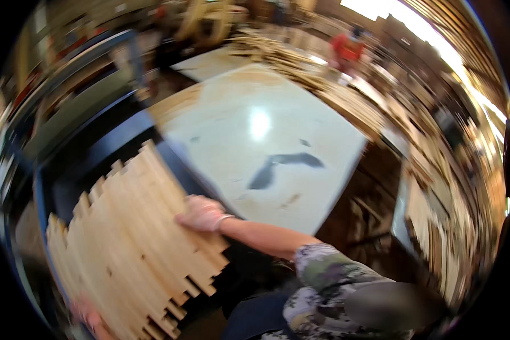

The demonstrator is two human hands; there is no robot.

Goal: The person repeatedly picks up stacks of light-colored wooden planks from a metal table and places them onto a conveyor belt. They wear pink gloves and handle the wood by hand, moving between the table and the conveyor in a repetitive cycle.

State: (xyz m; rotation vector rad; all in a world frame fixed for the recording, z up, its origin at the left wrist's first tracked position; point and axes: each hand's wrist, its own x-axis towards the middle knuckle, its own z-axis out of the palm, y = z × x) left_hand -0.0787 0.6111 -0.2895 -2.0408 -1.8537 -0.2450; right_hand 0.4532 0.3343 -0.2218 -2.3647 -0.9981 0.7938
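Note:
A wide panel of pale wood strips (136, 238), its two ends stepped and ragged, lies tilted across the lower left. My right hand (203, 214), in what looks like a thin glove, grips the panel's right edge, with the fingertips partly hidden. Down at the lower left, my left hand (86, 313) holds the opposite edge; it is blurred by motion. Beneath the panel is a dark, blue-edged metal frame (178, 164). A pale, smooth tabletop (221, 124) with worn dark patches stands just beyond my right hand.
Thin wood strips (283, 65) are piled along the table's far side. A blue metal rack (76, 62) rises at the left. More wood pieces (430, 232) lie stacked at the right. Someone in red (347, 51) is in the background.

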